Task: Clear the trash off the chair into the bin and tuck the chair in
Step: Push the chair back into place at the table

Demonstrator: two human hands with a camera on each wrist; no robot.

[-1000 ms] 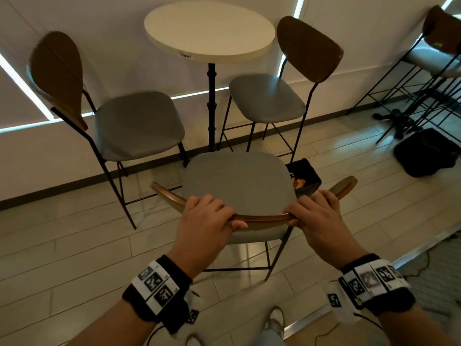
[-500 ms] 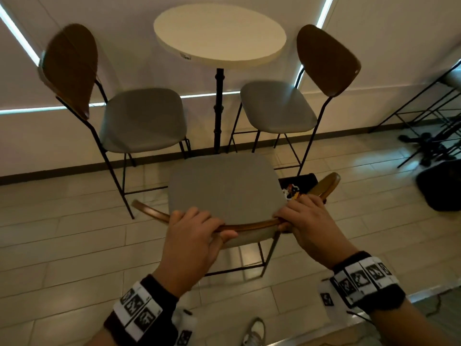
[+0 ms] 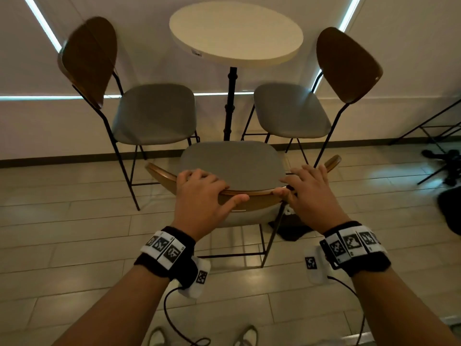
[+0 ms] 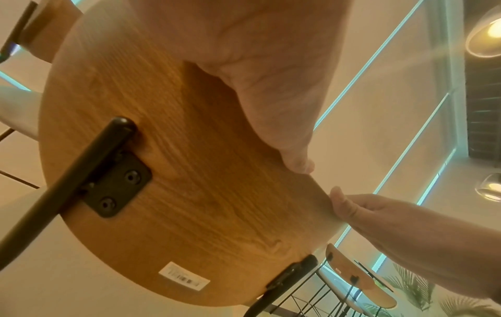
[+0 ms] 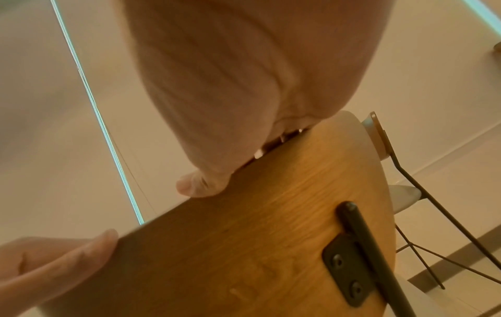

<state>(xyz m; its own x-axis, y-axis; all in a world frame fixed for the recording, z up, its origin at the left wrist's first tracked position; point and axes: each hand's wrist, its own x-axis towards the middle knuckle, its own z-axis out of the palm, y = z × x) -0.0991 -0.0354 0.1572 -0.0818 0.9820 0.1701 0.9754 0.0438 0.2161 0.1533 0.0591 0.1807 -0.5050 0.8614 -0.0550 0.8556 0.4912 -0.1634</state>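
The chair has a grey seat (image 3: 232,163) with nothing lying on it and a curved wooden backrest (image 3: 249,194) facing me. My left hand (image 3: 202,193) grips the backrest's top edge, fingers over the front and thumb on the back. My right hand (image 3: 309,193) holds the same edge further right, its thumb on the rim. Seen from below, the backrest (image 4: 189,171) has my left palm (image 4: 257,75) on it, and the backrest (image 5: 257,246) sits under my right hand (image 5: 216,85). The black bin (image 3: 291,231) stands on the floor by the chair's right legs, mostly hidden.
A round white table (image 3: 237,33) on a black post stands just beyond the chair's seat. Two matching chairs (image 3: 154,113) (image 3: 291,111) flank it against the wall. Black frames and a dark bag (image 3: 449,211) lie at the far right. My shoes show at the bottom edge.
The chair has slid forward toward the table post with both hands on its backrest. The bin now sits behind the chair's right side, nearer to me.
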